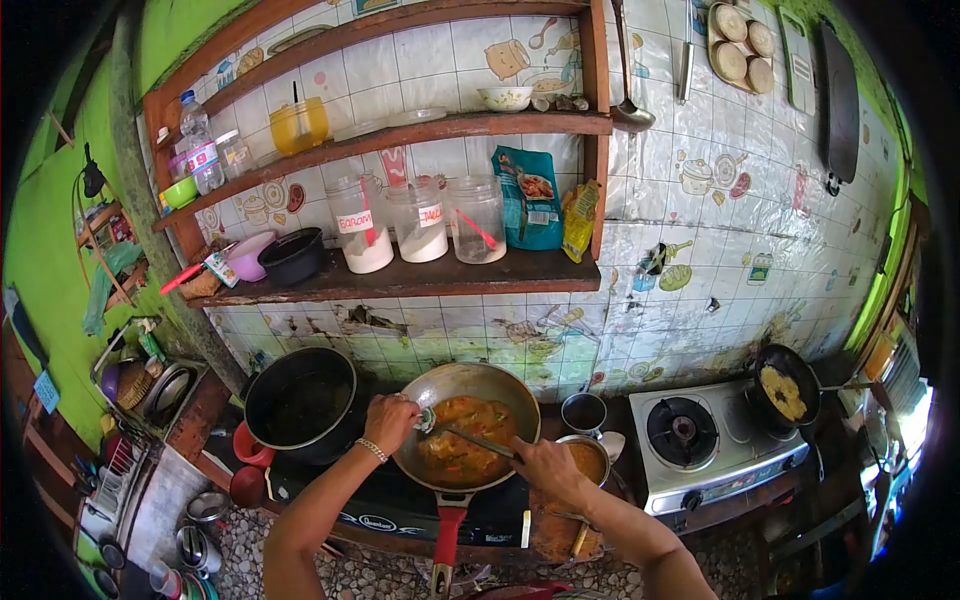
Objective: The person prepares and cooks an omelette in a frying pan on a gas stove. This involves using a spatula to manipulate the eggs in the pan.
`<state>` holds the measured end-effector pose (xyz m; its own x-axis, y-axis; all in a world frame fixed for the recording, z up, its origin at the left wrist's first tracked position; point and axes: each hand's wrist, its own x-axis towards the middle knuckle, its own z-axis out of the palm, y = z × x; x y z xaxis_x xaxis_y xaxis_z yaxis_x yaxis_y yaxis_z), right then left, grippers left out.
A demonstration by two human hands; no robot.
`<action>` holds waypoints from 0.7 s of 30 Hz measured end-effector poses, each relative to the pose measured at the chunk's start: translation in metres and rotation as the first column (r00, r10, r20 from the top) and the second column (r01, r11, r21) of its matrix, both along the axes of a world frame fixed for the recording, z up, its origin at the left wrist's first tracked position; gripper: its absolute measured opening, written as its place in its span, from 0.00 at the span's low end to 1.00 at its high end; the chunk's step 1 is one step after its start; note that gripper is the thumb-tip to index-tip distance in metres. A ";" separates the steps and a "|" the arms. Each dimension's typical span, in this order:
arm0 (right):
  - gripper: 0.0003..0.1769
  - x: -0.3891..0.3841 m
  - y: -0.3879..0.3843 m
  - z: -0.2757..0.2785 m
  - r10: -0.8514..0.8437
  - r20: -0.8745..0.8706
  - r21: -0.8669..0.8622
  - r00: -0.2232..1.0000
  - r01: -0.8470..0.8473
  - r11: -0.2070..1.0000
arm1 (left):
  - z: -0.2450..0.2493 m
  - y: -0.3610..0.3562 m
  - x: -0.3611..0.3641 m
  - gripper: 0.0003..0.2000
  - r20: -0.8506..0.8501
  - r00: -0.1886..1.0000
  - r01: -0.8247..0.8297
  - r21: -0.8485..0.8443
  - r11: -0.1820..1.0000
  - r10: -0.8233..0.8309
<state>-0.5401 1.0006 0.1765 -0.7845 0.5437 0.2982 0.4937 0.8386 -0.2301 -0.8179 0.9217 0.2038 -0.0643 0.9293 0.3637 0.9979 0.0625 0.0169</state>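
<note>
A wok [408, 385] with a red handle [449, 535] sits on the black stove [350, 500], holding an orange-brown sauce with chunks [465, 465]. My left hand [390, 420], wearing a bracelet, is closed over the wok's left side on a small green-and-white item [427, 418], too small to name. My right hand [550, 470] grips a long metal cooking utensil [480, 440] from the right. It slants across the sauce, its far end close to the small item. Beside my right hand stands a pot of orange-brown liquid [588, 459].
Left of the wok stands a large black pot [300, 405]. A silver stove [690, 435] is to the right, with a frying pan [783, 385] of yellow food on it. Above hangs a wooden shelf [420, 285] with jars [420, 225] and packets.
</note>
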 end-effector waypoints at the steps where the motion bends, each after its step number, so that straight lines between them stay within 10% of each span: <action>1: 0.15 0.011 -0.004 0.005 0.049 0.047 -0.017 0.998 -0.048 0.999 | 0.000 0.000 0.002 0.04 -0.001 1.000 0.007 -0.006 1.000 -0.007; 21: 0.16 0.133 -0.001 0.104 -0.077 0.225 0.028 0.971 0.073 0.997 | -0.016 0.008 0.006 0.03 -0.081 0.997 0.001 -0.121 0.993 -0.011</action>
